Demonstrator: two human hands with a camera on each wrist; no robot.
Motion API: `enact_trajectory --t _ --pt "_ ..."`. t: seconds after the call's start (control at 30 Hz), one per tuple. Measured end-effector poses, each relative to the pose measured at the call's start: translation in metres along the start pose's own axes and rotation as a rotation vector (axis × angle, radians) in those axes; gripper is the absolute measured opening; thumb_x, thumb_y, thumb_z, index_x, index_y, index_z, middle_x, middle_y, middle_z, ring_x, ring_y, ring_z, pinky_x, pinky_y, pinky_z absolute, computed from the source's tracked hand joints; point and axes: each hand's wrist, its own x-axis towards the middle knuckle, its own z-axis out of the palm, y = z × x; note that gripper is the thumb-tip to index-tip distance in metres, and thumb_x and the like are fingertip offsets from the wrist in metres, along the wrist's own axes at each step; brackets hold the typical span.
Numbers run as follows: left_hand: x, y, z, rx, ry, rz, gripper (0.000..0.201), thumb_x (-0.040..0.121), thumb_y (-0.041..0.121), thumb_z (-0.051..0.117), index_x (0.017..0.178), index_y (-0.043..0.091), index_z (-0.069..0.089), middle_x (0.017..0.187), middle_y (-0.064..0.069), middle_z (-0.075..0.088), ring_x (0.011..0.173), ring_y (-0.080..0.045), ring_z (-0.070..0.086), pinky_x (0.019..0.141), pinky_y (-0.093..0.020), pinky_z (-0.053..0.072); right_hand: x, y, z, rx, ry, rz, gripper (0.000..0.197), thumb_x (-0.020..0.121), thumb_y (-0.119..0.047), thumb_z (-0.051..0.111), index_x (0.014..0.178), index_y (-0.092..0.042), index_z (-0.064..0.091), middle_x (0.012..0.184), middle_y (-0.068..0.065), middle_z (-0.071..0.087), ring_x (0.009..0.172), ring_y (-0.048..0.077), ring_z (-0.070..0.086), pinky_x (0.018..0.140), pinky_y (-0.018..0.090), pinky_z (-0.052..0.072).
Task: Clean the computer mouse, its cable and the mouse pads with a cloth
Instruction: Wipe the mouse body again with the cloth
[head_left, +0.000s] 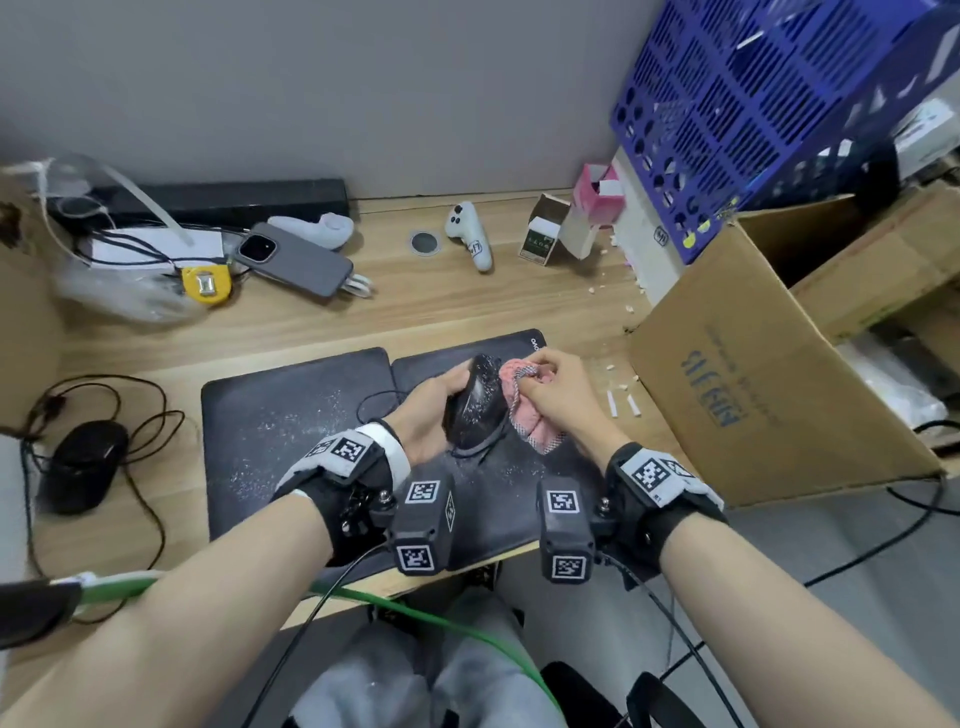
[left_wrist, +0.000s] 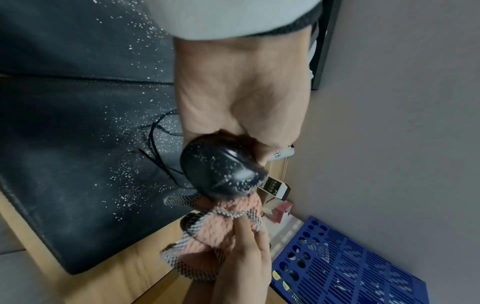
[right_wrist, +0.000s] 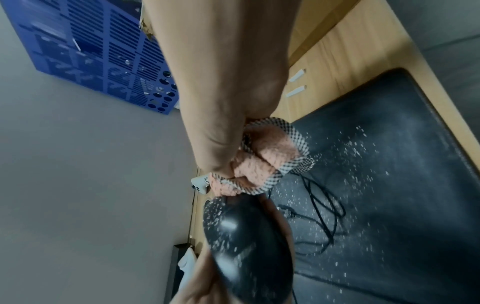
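The black computer mouse (head_left: 477, 402) is held up above the two mouse pads (head_left: 291, 415), gripped in the left hand (head_left: 428, 410), whose fingers curl round its far side. Just to its right, touching its front end, is the pink cloth (head_left: 524, 410) with a checked border, bunched in the right hand (head_left: 558, 387), whose fingers and thumb close round it.

The mouse is glossy and speckled with white specks, thickest near its front. Its thin black cable (head_left: 376, 402) lies in loops on the pads behind the left hand. The two dark pads lie side by side on the wooden counter (head_left: 467, 301), the left one dusted with the same white specks. The cloth is crumpled into folds, a corner hanging down below the right hand toward the pad.

Both forearms reach forward from the near edge of the counter, wrists close together, each strapped with a black camera mount. The left palm faces right; the right hand's back faces up.
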Motion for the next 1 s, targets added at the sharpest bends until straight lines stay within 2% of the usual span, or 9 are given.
enact_trajectory --t 0.1,0.23,0.4,0.57,0.67,0.77,0.87,0.93,1.0 --pt "-0.002 0.004 0.001 0.079 -0.044 -0.012 0.035 0.105 0.017 0.027 0.115 0.026 0.06 0.106 0.004 0.071 0.094 -0.011 0.066 0.087 -0.028 0.052 0.019 0.0 -0.011 -0.023 0.03 0.005 0.016 0.084 -0.005 0.058 0.084 -0.02 0.062 0.076 0.004 0.069 0.068 0.022 0.062 0.067 0.032 0.049" --pt "-0.001 0.008 -0.001 -0.026 -0.033 0.014 0.036 0.104 0.019 0.028 0.132 0.023 0.051 0.117 -0.002 0.066 0.1 -0.018 0.063 0.096 -0.038 0.047 0.044 0.003 -0.019 -0.047 0.057 0.053 0.018 0.084 -0.01 0.063 0.086 -0.027 0.058 0.091 -0.003 0.068 0.092 0.02 0.065 0.085 0.035 0.052" --pt "0.017 0.013 -0.001 -0.192 0.057 0.077 0.039 0.105 0.019 0.027 0.141 0.018 0.043 0.114 -0.008 0.064 0.093 -0.018 0.064 0.08 -0.032 0.057 0.051 -0.009 -0.019 0.053 0.0 -0.035 0.023 0.088 -0.006 0.06 0.104 -0.022 0.056 0.108 -0.001 0.065 0.096 0.015 0.062 0.082 0.026 0.048" --pt "0.034 0.007 0.01 -0.276 0.14 0.123 0.038 0.106 0.018 0.024 0.14 0.015 0.04 0.113 -0.011 0.065 0.091 -0.019 0.066 0.08 -0.034 0.053 0.045 -0.011 -0.011 0.066 -0.123 -0.11 0.02 0.083 -0.01 0.067 0.099 -0.021 0.064 0.099 -0.006 0.068 0.095 0.01 0.062 0.084 0.025 0.047" --pt "0.042 0.005 0.014 -0.33 0.206 0.136 0.039 0.106 0.018 0.023 0.144 0.01 0.033 0.128 -0.021 0.056 0.106 -0.03 0.059 0.094 -0.045 0.048 0.033 -0.006 -0.012 0.069 -0.195 -0.097 0.019 0.081 -0.01 0.068 0.092 -0.025 0.063 0.088 -0.014 0.064 0.088 0.006 0.059 0.086 0.029 0.046" --pt "0.047 0.005 0.016 -0.386 0.295 0.154 0.039 0.106 0.016 0.024 0.144 0.01 0.031 0.106 -0.016 0.055 0.095 -0.027 0.054 0.091 -0.043 0.046 0.021 0.0 -0.013 0.039 -0.231 -0.076 0.02 0.077 -0.015 0.072 0.082 -0.032 0.063 0.08 -0.016 0.062 0.084 0.007 0.059 0.089 0.034 0.048" --pt "0.049 0.001 0.021 -0.396 0.354 0.154 0.038 0.106 0.015 0.025 0.143 0.012 0.03 0.1 -0.012 0.052 0.092 -0.026 0.054 0.087 -0.043 0.047 0.013 0.004 -0.012 0.008 -0.249 -0.087 0.017 0.073 -0.019 0.075 0.079 -0.03 0.064 0.08 -0.007 0.063 0.081 0.007 0.059 0.088 0.034 0.048" --pt "0.046 0.0 0.029 -0.407 0.341 0.14 0.033 0.106 0.014 0.025 0.137 0.012 0.036 0.095 -0.011 0.052 0.083 -0.024 0.054 0.077 -0.041 0.049 0.009 0.002 -0.012 0.022 -0.199 -0.093 0.015 0.074 -0.017 0.076 0.076 -0.026 0.064 0.076 -0.007 0.062 0.076 0.005 0.056 0.081 0.03 0.047" --pt "0.037 0.003 0.037 -0.396 0.279 0.119 0.027 0.107 0.015 0.023 0.12 0.009 0.045 0.091 -0.013 0.054 0.08 -0.024 0.055 0.078 -0.042 0.048 0.007 -0.002 -0.011 0.069 -0.116 -0.08 0.015 0.076 -0.014 0.073 0.073 -0.025 0.062 0.069 -0.011 0.059 0.07 0.005 0.053 0.072 0.027 0.044"
